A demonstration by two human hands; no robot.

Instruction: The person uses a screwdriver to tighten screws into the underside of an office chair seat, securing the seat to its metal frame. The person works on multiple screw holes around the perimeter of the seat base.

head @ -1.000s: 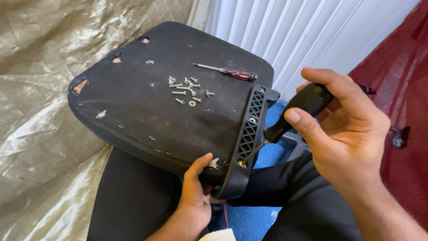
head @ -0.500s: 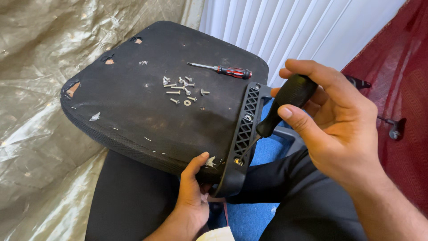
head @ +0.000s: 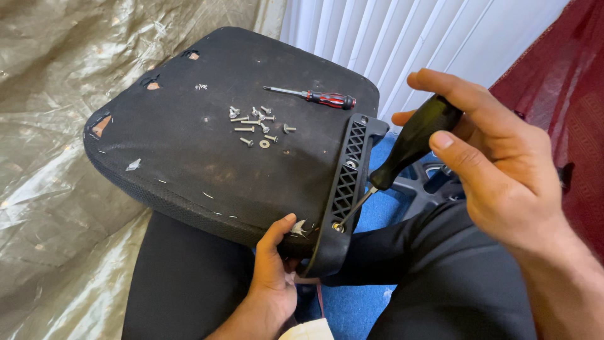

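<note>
- On my lap: seat (head: 207,145), underside up, front edge tilted toward me, resting across both thighs.
- Left hand (head: 274,277) is clamped on the near edge of the seat, thumb on top by a torn white spot, fingers curled underneath and hidden.
- Right hand (head: 497,170) is wrapped round the black handle of a screwdriver (head: 402,154); thumb and forefinger pinch the handle, the rest curl behind it.
- Shaft runs down-left; tip sits in a screw (head: 338,226) at the near end of the bracket (head: 346,189).
- Bracket is black lattice plastic, running along the seat's right edge, upright against the pad.
- Loose screws (head: 255,123) and a washer lie in a cluster mid-seat, well apart from the bracket. Beyond them lies a small red-and-black screwdriver (head: 321,97).
- Handling, my read: seat is bulky but probably not heavy; fabric is rough, so grip is fine, and the padded rim gives under the thumb. Best hold is where the left hand is, on the rim close to the bracket, so the push from the driver is braced.
- Bracket looks stiff, though the thin ribs could crack if levered.
- Loose screws will roll off if the seat tips further; keep it level.
- Around: plastic sheet (head: 56,126) at left, white blinds (head: 402,38) behind, blue floor (head: 362,308) between my legs.
</note>
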